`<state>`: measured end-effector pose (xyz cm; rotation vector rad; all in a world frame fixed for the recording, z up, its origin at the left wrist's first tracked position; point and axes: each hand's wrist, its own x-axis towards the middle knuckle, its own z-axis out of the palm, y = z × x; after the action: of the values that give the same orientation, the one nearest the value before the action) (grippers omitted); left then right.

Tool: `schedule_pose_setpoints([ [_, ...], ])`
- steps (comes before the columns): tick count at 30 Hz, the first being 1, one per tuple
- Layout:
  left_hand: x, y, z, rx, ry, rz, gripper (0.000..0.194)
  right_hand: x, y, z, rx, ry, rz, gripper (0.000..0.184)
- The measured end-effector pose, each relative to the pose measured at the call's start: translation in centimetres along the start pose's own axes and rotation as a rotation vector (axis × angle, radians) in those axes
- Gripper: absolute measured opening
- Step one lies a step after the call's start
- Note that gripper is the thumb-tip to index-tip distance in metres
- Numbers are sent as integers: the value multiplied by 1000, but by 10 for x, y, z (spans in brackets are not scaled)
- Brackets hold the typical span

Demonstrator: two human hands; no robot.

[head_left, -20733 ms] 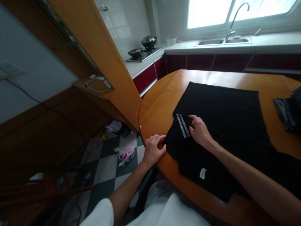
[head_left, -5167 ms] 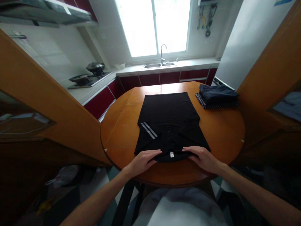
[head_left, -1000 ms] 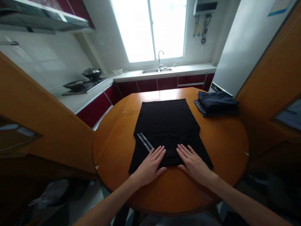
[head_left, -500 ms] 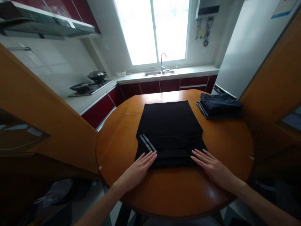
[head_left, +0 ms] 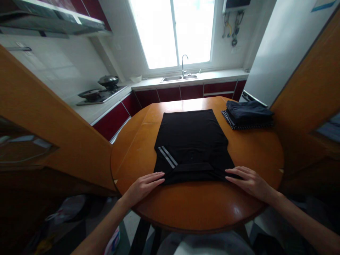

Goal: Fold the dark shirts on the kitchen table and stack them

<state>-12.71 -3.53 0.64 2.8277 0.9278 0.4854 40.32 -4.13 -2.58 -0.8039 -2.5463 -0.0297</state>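
Note:
A black garment (head_left: 192, 138), which looks like a shirt, lies spread flat on the round wooden table (head_left: 191, 207). Two pale stripes (head_left: 168, 157) run slantwise across its near left part, and a folded band (head_left: 195, 166) crosses near its front edge. My left hand (head_left: 145, 186) rests its outstretched fingertips on the garment's near left corner. At the near right corner lies my right hand (head_left: 247, 180), fingers long and slightly apart, tips touching the cloth. Both hands are open; my thumbs are partly hidden.
A stack of folded dark clothes (head_left: 247, 115) sits at the table's far right. Beyond are a sink (head_left: 172, 78), a stove (head_left: 98, 97) with pans, and a tall pale refrigerator (head_left: 281, 46). Wooden door panels (head_left: 66, 117) flank the table.
My hands have moved apart, from on top of the cloth out to its near left and right corners. The garment stays in about the same place; the view has tilted slightly.

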Motion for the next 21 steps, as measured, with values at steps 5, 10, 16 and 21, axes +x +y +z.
schedule_pose_setpoints([
  [5, -2, 1, -2, -33, 68, 23, 34, 2, -1, -2, 37, -8, 6, 36],
  [10, -2, 5, -2, -33, 136, 35, 32, 2, -3, -5, 93, 60, 23, 35],
  [16, -5, 22, -11, -128, 124, -61, 28, 1, -13, -25, 175, 33, 90, 30],
  [21, -6, 40, -33, -290, 48, -179, 21, 1, -23, -54, 267, 22, 279, 27],
])
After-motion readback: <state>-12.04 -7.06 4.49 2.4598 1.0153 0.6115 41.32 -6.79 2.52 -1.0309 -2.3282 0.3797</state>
